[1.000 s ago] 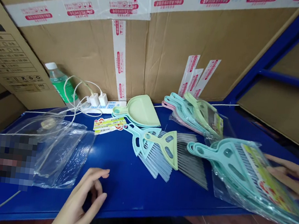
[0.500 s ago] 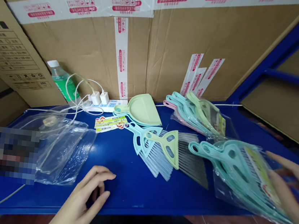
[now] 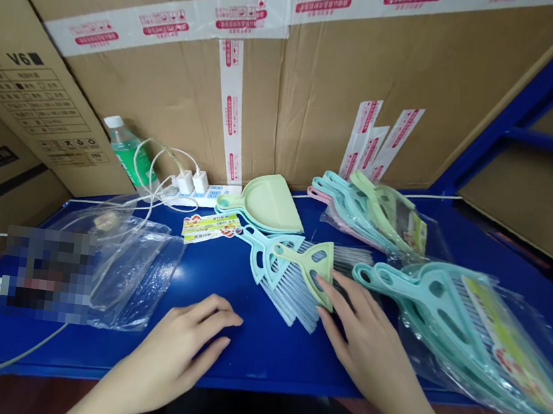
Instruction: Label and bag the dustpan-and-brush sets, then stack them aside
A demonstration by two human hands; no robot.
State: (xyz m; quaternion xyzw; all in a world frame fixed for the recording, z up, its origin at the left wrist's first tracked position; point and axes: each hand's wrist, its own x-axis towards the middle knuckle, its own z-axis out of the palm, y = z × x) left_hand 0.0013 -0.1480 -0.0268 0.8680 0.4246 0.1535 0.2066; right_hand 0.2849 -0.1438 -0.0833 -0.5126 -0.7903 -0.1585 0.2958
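My left hand (image 3: 200, 339) hovers over the front of the blue table, fingers loosely bent, thumb apart, holding nothing. Reaching in from the right, my right hand (image 3: 367, 325) has its fingertips at the wide edge of a green hand brush (image 3: 307, 264); it covers part of the dark bristles, and whether it presses on them I cannot tell. Two light-blue hand brushes (image 3: 274, 267) lie beside and partly under the green one. Behind them rests a stack of dustpans (image 3: 274, 203), green on top. To the right are bagged light-blue dustpan-and-brush sets (image 3: 438, 304).
More bagged sets (image 3: 370, 208) in pink, blue and green lie at the back. Cardboard label strips (image 3: 211, 226) sit near a power strip (image 3: 215, 194) with chargers. Clear plastic bags (image 3: 131, 276), white cables and a green-labelled bottle (image 3: 132, 152) occupy the left. Large cartons (image 3: 179, 94) stand behind.
My right hand has moved left from the bagged light-blue sets to the loose green brush. My left hand has shifted slightly right. The view has turned a little left.
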